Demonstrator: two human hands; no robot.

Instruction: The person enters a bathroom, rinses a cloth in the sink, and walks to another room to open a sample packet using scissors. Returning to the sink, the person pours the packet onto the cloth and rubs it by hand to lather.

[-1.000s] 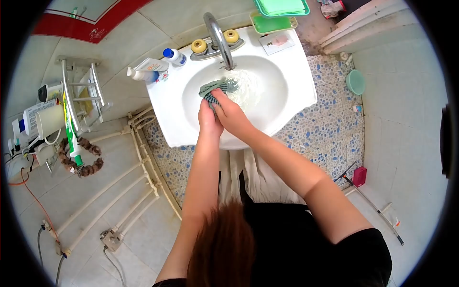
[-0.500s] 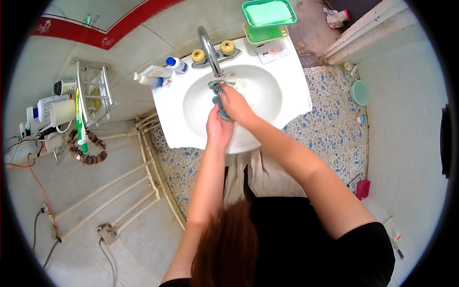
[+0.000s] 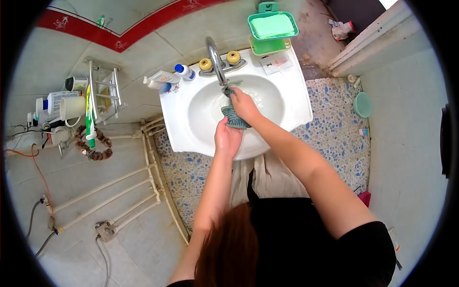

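Observation:
A dark grey-green striped cloth point(image 3: 234, 118) hangs bunched between my two hands over the white washbasin point(image 3: 198, 112). My right hand point(image 3: 245, 106) is closed round its upper part, just below the spout of the chrome tap point(image 3: 214, 57). Lower down, near the basin's front rim, my left hand point(image 3: 228, 139) grips the other end of the cloth between thumb and fingers. Part of the cloth is hidden behind my right hand. Whitish bubbles or drops show in the bowl to the right of the cloth.
On the basin's left ledge stand a blue-capped bottle point(image 3: 185, 71) and white tubes point(image 3: 157, 84). A green soap dish point(image 3: 273, 26) with a green sponge-like block sits at the back right. A wall rack point(image 3: 103, 91) with a cup point(image 3: 72, 108) is on the left.
My hands have drawn slightly apart, and more of the striped cloth shows spread between them. The whole view has shifted a little, moving the basin down and right.

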